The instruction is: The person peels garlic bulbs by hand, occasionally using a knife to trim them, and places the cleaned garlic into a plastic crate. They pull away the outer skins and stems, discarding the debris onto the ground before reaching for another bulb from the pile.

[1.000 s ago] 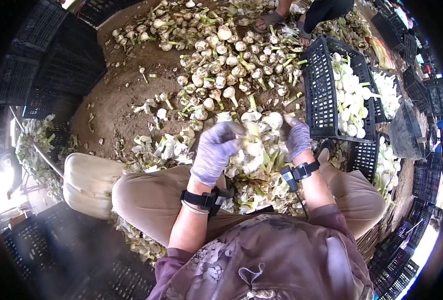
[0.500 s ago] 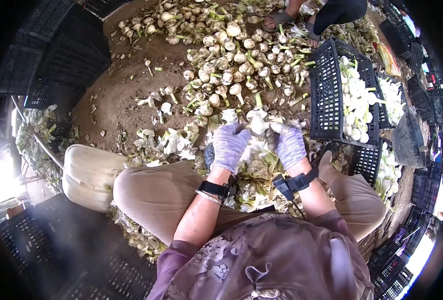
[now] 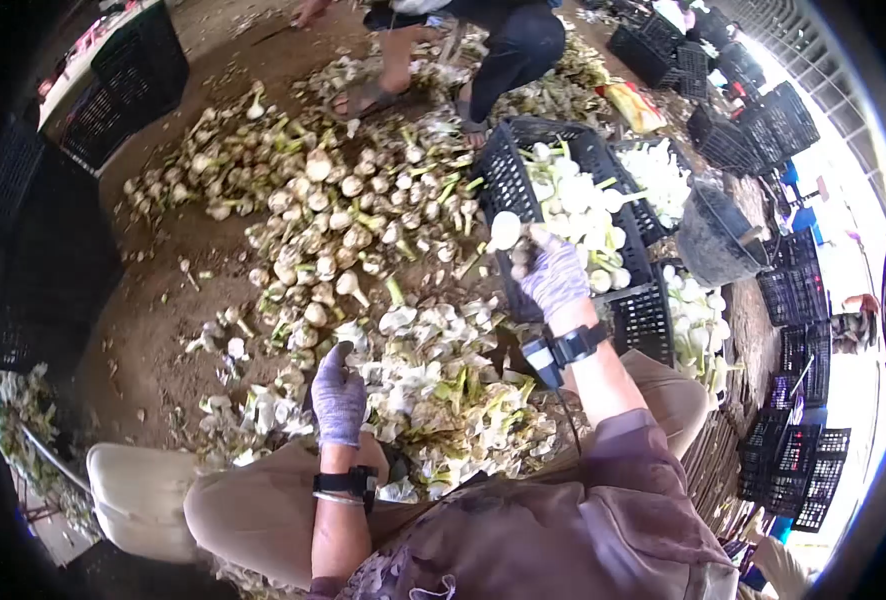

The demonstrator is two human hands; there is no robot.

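Note:
A peeled white garlic bulb [image 3: 506, 230] is held in the fingers of my gloved right hand [image 3: 555, 275], at the near left side of a black plastic crate [image 3: 508, 178]. Cleaned garlic bulbs [image 3: 569, 205] with trimmed stems fill that crate. Over my bent leg, beside the heap of peeled skins [image 3: 443, 375], is my gloved left hand [image 3: 339, 405], holding no bulb that I can see. Its darkened fingertip points up and away from me; the other fingers are partly hidden. Beyond it lies a pile of unpeeled garlic bulbs [image 3: 338, 220] on the soil.
Another person's sandalled feet [image 3: 368, 100] are behind the pile. A dark bucket [image 3: 718, 235] stands right of the crates. More white garlic [image 3: 698, 320] sits in a crate near my right knee. Stacked black crates [image 3: 53, 230] line the left, and a pale plastic container [image 3: 133, 495] rests beside my left knee.
My hands, together at the bulb before, are now apart. The right has carried the white garlic bulb to the crate; the left has let go and drawn back. The view has turned right.

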